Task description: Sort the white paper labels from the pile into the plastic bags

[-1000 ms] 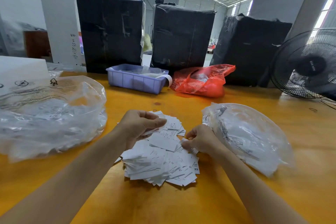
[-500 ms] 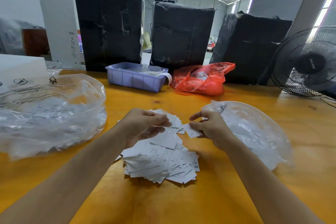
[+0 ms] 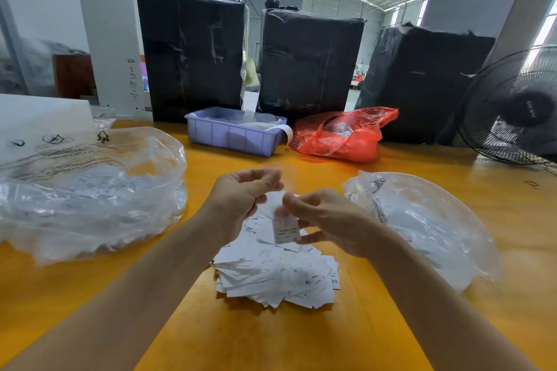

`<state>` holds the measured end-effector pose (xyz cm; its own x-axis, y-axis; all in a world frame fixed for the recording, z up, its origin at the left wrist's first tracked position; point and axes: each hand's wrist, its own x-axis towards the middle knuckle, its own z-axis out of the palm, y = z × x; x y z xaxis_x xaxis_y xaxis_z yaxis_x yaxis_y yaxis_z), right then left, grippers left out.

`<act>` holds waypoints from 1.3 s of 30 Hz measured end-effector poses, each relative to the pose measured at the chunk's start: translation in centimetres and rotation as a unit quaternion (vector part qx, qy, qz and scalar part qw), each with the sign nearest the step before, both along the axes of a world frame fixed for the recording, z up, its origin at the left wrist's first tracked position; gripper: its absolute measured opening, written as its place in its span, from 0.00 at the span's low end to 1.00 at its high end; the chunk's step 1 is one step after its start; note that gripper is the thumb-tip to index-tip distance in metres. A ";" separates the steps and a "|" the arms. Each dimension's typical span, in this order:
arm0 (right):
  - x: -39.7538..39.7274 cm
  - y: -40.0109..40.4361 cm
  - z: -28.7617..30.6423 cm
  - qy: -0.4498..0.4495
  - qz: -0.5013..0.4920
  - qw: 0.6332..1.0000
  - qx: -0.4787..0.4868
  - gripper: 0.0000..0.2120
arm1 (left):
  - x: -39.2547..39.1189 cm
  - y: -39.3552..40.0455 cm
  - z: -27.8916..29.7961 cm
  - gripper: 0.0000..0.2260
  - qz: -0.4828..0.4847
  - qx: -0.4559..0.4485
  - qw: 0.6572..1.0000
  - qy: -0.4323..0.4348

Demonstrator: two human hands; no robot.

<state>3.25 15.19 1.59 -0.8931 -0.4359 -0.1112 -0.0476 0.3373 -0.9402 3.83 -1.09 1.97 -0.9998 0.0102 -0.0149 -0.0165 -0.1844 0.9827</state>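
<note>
A pile of white paper labels (image 3: 277,277) with size prints lies on the yellow table (image 3: 301,340) in front of me. Both hands are raised just above it. My left hand (image 3: 244,199) pinches the upper part of a small clear plastic bag (image 3: 284,175). My right hand (image 3: 325,220) pinches a white label (image 3: 284,229) that sits in the lower part of that small bag. A large clear plastic bag (image 3: 90,190) holding labels lies to the left. Another large clear bag (image 3: 428,226) lies to the right.
A purple plastic bin (image 3: 232,132) and a red plastic bag (image 3: 340,135) stand at the table's far side. Behind them are black wrapped bales (image 3: 310,63). A black fan (image 3: 518,108) is at the far right, a white box (image 3: 39,117) at the far left.
Both hands have lifted off the pile and come together. My right hand brought a label over to the small clear bag that my left hand now holds up.
</note>
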 end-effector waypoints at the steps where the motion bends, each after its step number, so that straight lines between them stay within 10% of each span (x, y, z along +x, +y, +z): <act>1: 0.1 -0.3 -0.2 -0.002 0.001 1.000 -0.009 0.30 | 0.0 0.1 0.0 0.03 0.003 -0.007 1.000 0.006; 6: -0.2 -0.5 -0.1 0.022 -0.109 0.988 -0.107 0.04 | -0.5 0.0 -0.3 0.08 0.024 0.039 0.999 -0.001; 9: -0.3 -0.1 0.4 0.034 -0.161 0.976 -0.139 0.04 | -0.8 -0.4 -0.4 0.14 0.012 0.011 1.000 -0.005; 16: 0.5 0.2 1.2 0.276 -0.062 0.939 0.196 0.04 | -0.5 -0.8 -0.8 0.27 -0.124 -0.259 0.956 0.059; 23: 0.8 -0.2 1.3 0.319 -0.015 0.916 0.244 0.08 | -0.5 -0.1 -2.0 0.13 -0.083 -0.302 0.947 0.073; 31: -0.2 1.2 1.7 0.282 -0.199 0.939 0.000 0.20 | -0.8 -0.6 -1.8 0.04 -0.055 -0.164 0.985 -0.007; 39: -0.2 1.1 2.0 0.211 -0.238 0.937 -0.140 0.01 | 0.0 -0.1 -1.0 0.14 -0.066 -0.065 0.996 -0.005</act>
<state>3.05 16.34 3.57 -0.9323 0.0652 0.3558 -0.3426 0.1572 -0.9263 3.78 -1.20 1.01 -0.9897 0.1390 -0.0354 -0.0428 -0.0508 0.9978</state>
